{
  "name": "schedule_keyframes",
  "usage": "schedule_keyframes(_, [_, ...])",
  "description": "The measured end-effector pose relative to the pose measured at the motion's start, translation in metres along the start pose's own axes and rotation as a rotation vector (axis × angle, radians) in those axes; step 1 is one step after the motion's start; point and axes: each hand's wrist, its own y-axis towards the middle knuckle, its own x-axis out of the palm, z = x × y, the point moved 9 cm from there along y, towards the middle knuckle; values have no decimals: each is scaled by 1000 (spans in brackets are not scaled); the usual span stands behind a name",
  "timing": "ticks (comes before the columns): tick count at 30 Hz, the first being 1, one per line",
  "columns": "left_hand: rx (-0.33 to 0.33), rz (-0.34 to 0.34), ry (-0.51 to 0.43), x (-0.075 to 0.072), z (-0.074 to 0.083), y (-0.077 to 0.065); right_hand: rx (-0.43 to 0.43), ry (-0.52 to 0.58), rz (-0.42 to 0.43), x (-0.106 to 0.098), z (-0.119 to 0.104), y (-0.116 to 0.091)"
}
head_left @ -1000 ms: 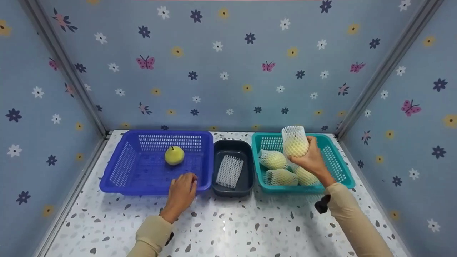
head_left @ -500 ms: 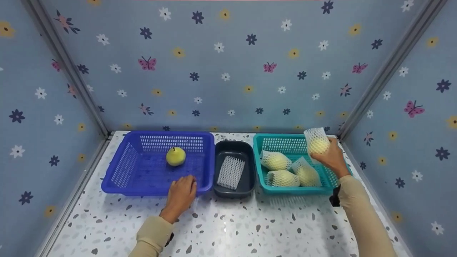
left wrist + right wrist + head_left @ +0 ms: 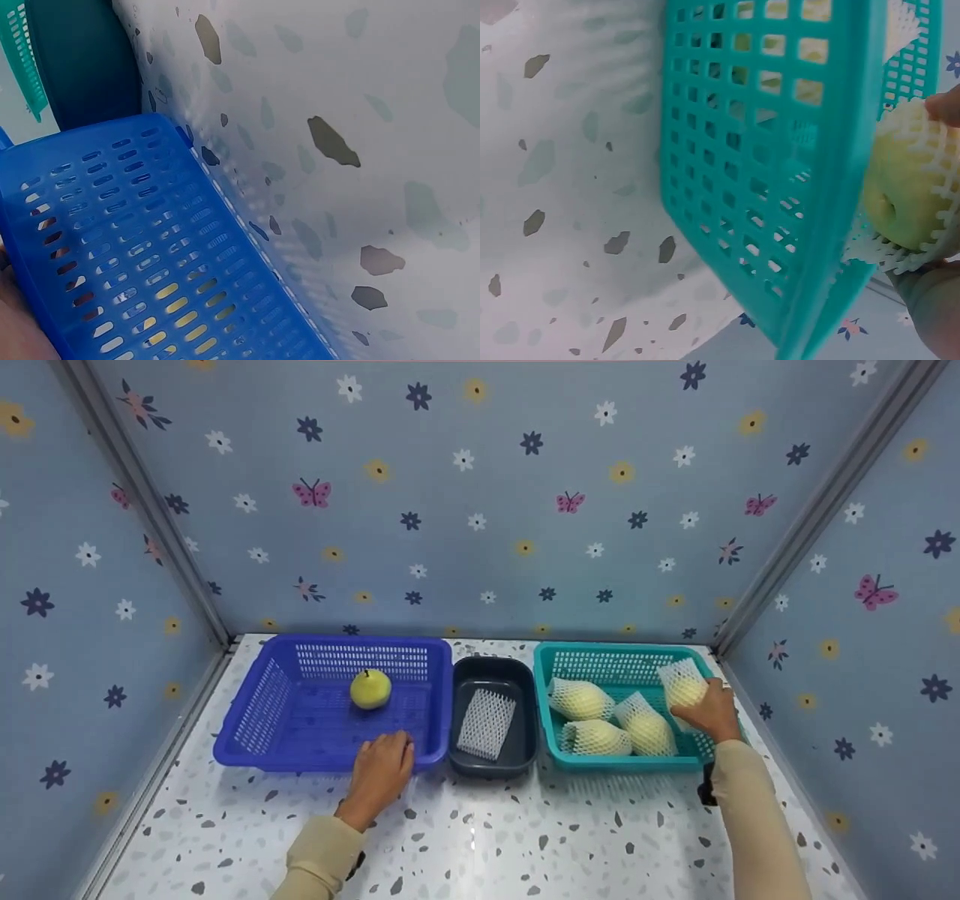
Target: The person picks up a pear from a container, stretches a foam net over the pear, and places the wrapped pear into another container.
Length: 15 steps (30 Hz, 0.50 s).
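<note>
My right hand (image 3: 711,712) grips a pear in a white foam net sleeve (image 3: 684,684), low over the right side of the teal basket (image 3: 622,762). In the right wrist view the base of this netted pear (image 3: 900,195) shows just past the basket's rim, with fingers and thumb on either side. Several netted pears (image 3: 582,701) lie in the basket's left and middle. My left hand (image 3: 382,769) rests at the front rim of the blue basket (image 3: 300,765), its fingers loosely bent. A bare yellow-green pear (image 3: 370,688) sits inside that basket.
Between the two baskets stands a dark grey tray (image 3: 491,769) with a flat foam net sleeve (image 3: 487,724) in it. All three stand on a white speckled tabletop (image 3: 480,840). Flower-patterned panels (image 3: 480,495) close off the back and both sides.
My right hand has carried the netted pear rightward, away from the other netted pears, then lowered it toward the basket's right side. My left hand has stayed at the blue basket's rim.
</note>
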Motion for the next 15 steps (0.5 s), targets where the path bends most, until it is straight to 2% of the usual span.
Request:
schedule_keyframes(8, [19, 8, 25, -1, 1, -1, 75, -46, -74, 19, 14, 0])
schedule_keyframes(15, [16, 0, 32, 0, 1, -3, 164, 14, -96, 27, 25, 1])
